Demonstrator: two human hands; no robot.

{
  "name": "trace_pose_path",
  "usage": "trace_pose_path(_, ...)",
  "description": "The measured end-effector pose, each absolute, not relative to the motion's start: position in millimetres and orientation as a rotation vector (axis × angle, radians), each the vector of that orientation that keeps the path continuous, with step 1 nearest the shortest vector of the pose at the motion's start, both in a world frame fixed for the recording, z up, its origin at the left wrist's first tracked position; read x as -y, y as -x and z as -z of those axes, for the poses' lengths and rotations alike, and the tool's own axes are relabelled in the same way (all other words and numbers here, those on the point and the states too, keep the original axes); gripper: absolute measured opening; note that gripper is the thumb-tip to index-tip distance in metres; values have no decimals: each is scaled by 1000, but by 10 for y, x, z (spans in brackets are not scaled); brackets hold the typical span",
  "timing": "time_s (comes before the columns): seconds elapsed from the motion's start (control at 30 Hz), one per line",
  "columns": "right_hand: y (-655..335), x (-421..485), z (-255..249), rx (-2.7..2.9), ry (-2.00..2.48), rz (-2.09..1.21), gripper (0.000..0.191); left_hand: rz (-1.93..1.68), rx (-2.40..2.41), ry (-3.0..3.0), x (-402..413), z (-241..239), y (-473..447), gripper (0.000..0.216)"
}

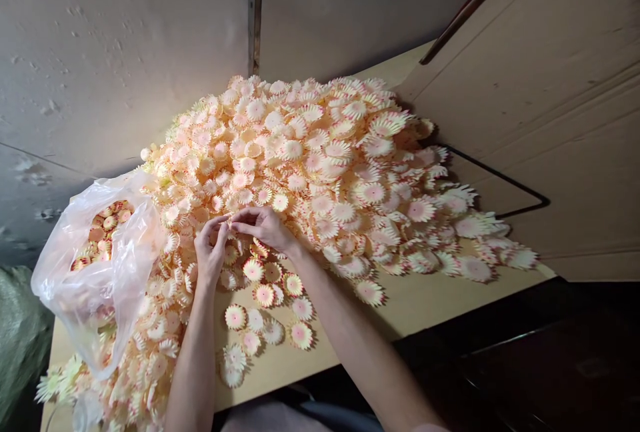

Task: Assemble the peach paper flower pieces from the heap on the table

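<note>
A big heap of cream and pink artificial flower heads [320, 172] covers a light wooden table [420, 305]. My left hand [210, 252] and my right hand [263, 225] meet at the heap's near edge. Their fingertips are pinched together on one small flower piece between them. Loose flower heads [265, 295] lie scattered flat on the table just below my hands. My forearms reach in from the bottom of the view.
A clear plastic bag [95, 272] holding more flower pieces sits at the table's left end. A large cardboard sheet [550, 99] leans at the right. A grey wall [125, 52] stands behind the table. The floor at the lower right is dark.
</note>
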State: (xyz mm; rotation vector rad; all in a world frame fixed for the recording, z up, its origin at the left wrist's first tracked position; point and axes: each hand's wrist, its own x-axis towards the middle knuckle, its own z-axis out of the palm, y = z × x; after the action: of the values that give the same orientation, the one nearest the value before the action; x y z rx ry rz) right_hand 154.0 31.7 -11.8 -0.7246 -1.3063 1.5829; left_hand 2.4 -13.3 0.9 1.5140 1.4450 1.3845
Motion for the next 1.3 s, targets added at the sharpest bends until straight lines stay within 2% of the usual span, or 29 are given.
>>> trace_pose_path(0.13, -1540, -317, 116, 1326, 753, -1540, 24, -1414, -1508, -1621, 118, 4, -37, 29)
trace_pose_path(0.37, -1566, -332, 82, 1316, 750, -1510, 21, -1474, -1495, -1412, 77, 101, -27, 33)
trace_pose_path(0.73, -1548, -329, 112, 1262, 687, -1654, 36, -1441, -1507, -1450, 73, 125, -12, 27)
trace_pose_path(1.1, -1545, -325, 143, 1251, 645, -1709, 37, -1349, -1558, -1563, 89, 104, -29, 24)
trace_pose_path(1.3, -1537, -334, 161, 1285, 627, -1693, 36, -1379, -1587, -1682, 45, 185, 9, 13)
